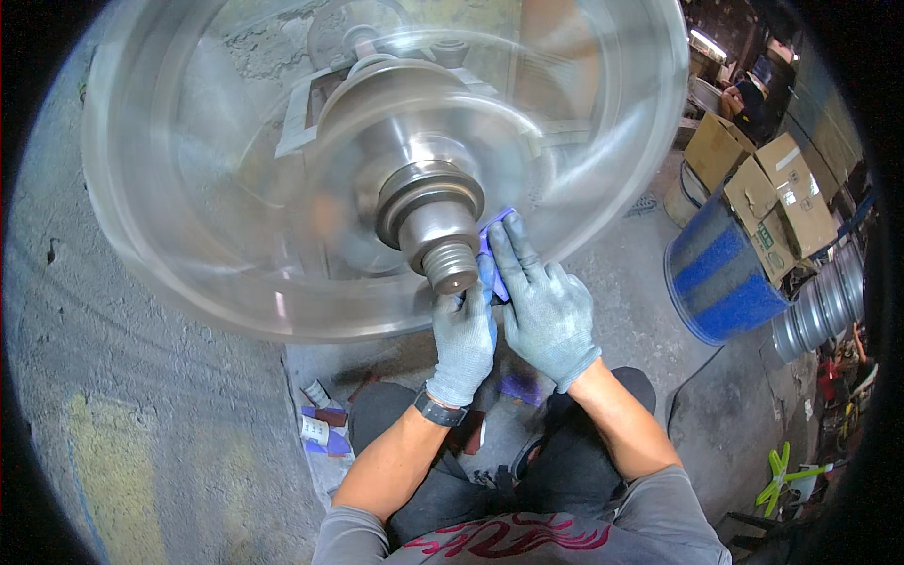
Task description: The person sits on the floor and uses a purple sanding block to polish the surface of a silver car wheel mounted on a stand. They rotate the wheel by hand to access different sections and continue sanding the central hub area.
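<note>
grey knit work gloves cover both my hands; with my right hand (554, 315) i grasp a thin purple sheet (501, 288), its fingers laid straight along it, the thumb hidden; my left hand (461, 344) is just beside it, its fingertips partly behind the shaft, so i cannot tell whether it is gripping; the sheet is between my two hands, just right of a stepped, shiny steel shaft with a threaded end (450, 267); around that shaft, a large, round silver metal wheel (282, 322) is blurred as it spins, its lower rim near my left hand; a black wristband (440, 409) circles my left wrist; below, between my dark-trousered knees, lies a purple scrap (520, 388); to the left a small white cylinder (314, 430) rests among purple and dark red pieces; off to the right a blue-and-grey barrel (720, 278) stands beneath an open brown cardboard box (791, 193).
</note>
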### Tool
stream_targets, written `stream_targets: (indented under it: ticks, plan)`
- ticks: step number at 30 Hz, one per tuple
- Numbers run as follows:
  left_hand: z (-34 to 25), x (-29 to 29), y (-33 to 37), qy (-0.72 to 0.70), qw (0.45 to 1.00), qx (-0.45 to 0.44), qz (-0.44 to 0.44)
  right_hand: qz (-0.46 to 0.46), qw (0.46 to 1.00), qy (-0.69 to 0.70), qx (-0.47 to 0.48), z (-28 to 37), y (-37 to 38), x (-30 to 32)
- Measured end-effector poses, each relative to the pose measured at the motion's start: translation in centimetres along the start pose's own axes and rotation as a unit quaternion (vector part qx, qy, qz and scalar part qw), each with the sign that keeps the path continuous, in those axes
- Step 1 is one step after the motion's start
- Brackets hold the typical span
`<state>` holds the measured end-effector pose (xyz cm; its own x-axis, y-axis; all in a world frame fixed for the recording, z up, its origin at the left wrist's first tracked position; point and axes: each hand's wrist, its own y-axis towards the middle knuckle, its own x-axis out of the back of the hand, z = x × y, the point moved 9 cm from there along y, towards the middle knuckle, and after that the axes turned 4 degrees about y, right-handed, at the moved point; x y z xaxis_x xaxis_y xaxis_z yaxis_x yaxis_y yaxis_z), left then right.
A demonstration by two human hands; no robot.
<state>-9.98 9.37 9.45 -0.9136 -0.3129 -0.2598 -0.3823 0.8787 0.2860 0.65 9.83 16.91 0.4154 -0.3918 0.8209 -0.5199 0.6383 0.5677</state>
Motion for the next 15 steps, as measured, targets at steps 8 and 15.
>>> stream_targets:
  ticks: [8,15]
  plan:
    - [-0.54,-0.19,-0.07,0.009,1.0,-0.011,0.013,-0.01,1.0,0.013,0.001,0.04,-0.02,0.09]
    - [0.01,0.03,-0.17,0.018,0.999,0.001,0.029,-0.018,1.0,0.009,0.008,0.04,-0.16,-0.09]
